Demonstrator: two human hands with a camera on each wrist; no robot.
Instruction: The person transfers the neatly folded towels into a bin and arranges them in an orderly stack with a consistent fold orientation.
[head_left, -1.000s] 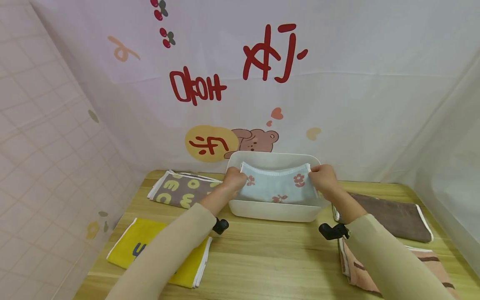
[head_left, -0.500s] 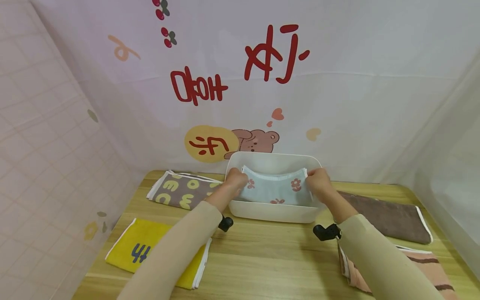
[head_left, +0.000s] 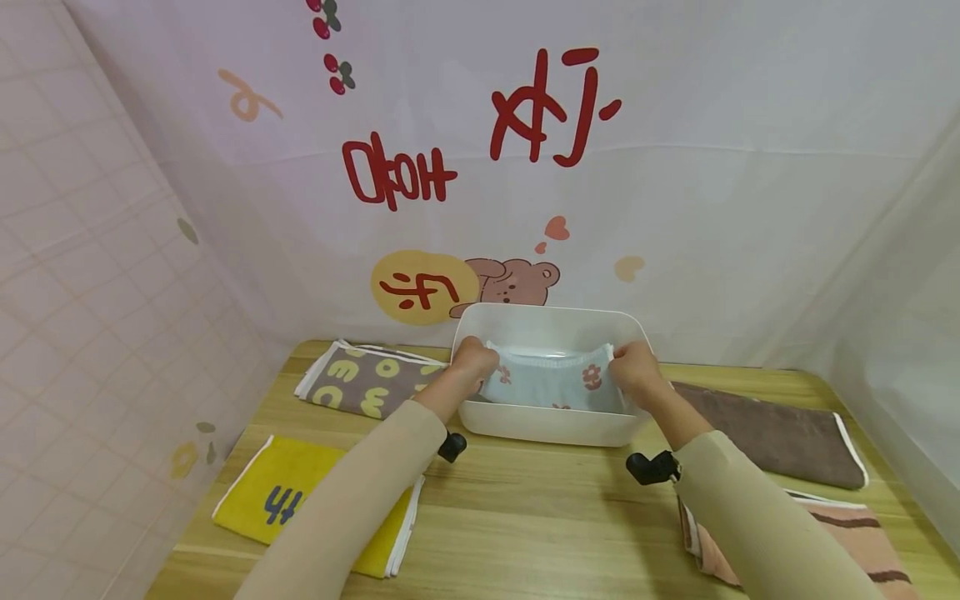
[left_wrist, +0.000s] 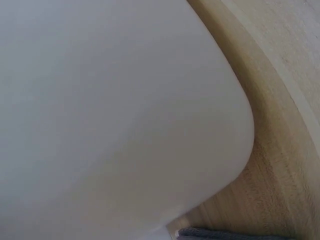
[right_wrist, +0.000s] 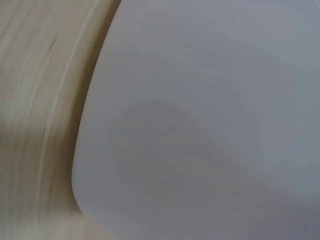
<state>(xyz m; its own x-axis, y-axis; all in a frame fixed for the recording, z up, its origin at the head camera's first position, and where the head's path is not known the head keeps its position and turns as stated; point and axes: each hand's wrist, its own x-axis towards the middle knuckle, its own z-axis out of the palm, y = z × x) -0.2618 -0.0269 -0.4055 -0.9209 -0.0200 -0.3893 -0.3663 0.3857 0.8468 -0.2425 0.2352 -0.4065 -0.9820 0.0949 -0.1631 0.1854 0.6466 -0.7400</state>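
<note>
A light blue towel with pink flowers and a white edge hangs inside a white plastic bin, its top edge sagging between the hands. The left hand pinches the towel's upper left corner, and the right hand pinches the upper right one. Both hands are over the bin's ends, and the front wall hides the towel's lower part. In the left wrist view the outer wall of the bin fills most of the picture. The right wrist view likewise shows the bin wall, with no fingers visible.
Folded towels lie on the wooden table: a grey one with yellow letters and a yellow one at left, a brown one and a striped peach one at right. A printed white curtain stands behind.
Both hands have lowered the light blue towel deeper into the bin, so less of it shows above the front wall. The right hand has shifted slightly left.
</note>
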